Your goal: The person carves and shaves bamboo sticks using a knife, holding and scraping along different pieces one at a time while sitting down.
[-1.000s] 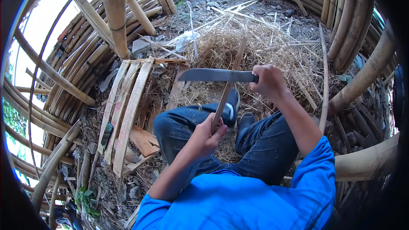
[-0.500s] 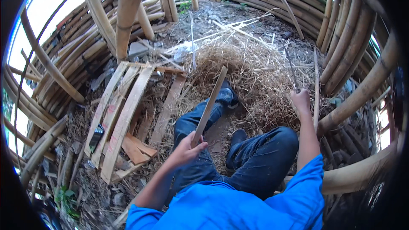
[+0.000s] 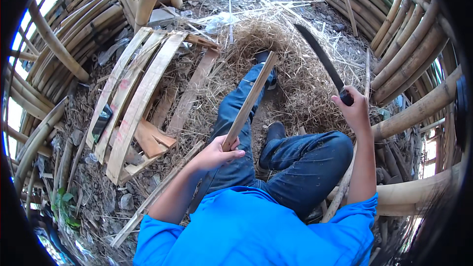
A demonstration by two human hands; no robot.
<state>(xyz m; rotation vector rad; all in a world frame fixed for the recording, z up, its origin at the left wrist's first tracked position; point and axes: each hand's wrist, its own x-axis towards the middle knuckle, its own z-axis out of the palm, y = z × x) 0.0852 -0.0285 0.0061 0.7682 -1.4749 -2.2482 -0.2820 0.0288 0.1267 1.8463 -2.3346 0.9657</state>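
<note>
My left hand (image 3: 217, 153) grips the lower end of a flat bamboo strip (image 3: 252, 97), which slants up and away over my outstretched left leg. Out to the right, my right hand (image 3: 354, 107) is closed around the dark handle of a machete (image 3: 322, 59). Its long dark blade points up and to the left, apart from the strip. Below and ahead of the blade lies a heap of pale shavings (image 3: 300, 88) on the ground, around my feet.
A wooden pallet (image 3: 143, 103) lies to the left, with a dark packet (image 3: 102, 120) on its slats. Stacked bamboo poles (image 3: 84, 34) line the left side, and upright poles (image 3: 409, 44) stand at the right. A long split strip (image 3: 152, 199) lies by my left arm.
My right hand has turned the machete, so its blade now shows broadside and leans left. The bamboo strip stays in my left hand, shifted slightly right. The whole view has tilted downward.
</note>
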